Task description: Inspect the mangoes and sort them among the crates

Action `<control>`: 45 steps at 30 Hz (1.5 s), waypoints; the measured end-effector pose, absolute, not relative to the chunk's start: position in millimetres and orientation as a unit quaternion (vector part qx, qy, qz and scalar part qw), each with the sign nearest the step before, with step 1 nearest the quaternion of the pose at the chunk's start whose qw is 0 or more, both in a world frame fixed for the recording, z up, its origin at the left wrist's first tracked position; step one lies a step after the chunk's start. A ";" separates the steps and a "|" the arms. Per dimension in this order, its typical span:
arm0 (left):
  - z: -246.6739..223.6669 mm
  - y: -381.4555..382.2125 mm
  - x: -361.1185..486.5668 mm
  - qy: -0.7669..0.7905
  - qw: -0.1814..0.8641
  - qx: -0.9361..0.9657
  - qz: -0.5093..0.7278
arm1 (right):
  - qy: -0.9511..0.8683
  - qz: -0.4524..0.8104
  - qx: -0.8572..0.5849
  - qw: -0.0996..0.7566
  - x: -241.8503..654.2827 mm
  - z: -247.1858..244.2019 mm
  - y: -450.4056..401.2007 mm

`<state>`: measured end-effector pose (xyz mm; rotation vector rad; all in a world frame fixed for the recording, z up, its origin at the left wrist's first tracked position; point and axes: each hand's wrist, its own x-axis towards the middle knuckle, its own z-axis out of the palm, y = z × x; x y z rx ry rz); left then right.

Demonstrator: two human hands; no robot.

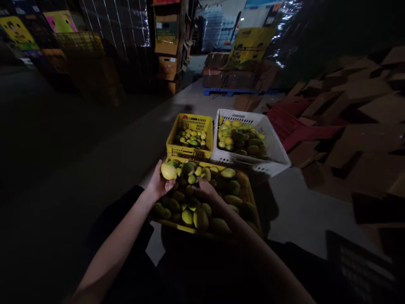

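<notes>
Left grip (157, 183) curled round a pale yellow fruit (168, 171), held over the left part of the near yellow crate (251, 192). Right grip (207, 189) lowered to the green fruit (201, 217) in that crate; whether any is clasped cannot be told. Cardboard heap (367, 145) seen far right of both grips. White crate (272, 137), fruit-filled, set beyond right grip; smaller yellow crate (190, 152), also holding fruit, beyond left.

On my right I see heap of cardboard (363, 143), red crate-like item (295, 126) against it. Farther off I make out blue pallet (232, 91) under wrapped load (218, 78), yellow carton (253, 44) tilted there; stacked brown boxes (167, 65) left of it; far left, dim printed cartons (19, 31).
</notes>
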<state>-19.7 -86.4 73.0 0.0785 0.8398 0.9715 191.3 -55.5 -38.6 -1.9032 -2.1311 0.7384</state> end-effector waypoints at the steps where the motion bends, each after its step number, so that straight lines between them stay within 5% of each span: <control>1: 73.1 -85.8 -21.5 0.394 0.799 0.032 0.454 | -0.705 0.249 -0.656 0.107 185.5 -40.9 -41.0; 12: 67.2 -73.5 -30.3 0.469 0.704 0.152 0.511 | -0.615 0.283 -0.694 0.245 154.4 -58.8 24.2; 20: 47.1 -74.0 -23.2 0.601 0.438 0.463 0.483 | -0.578 0.352 -0.620 0.396 190.3 -24.3 -18.4; 29: 54.5 -97.3 30.3 0.400 0.520 0.551 0.515 | -0.580 0.340 -0.539 0.508 236.6 46.9 -109.8; 45: 66.4 -99.5 40.7 0.388 0.514 0.543 0.538 | -0.606 0.295 -0.497 0.547 235.4 80.8 -132.4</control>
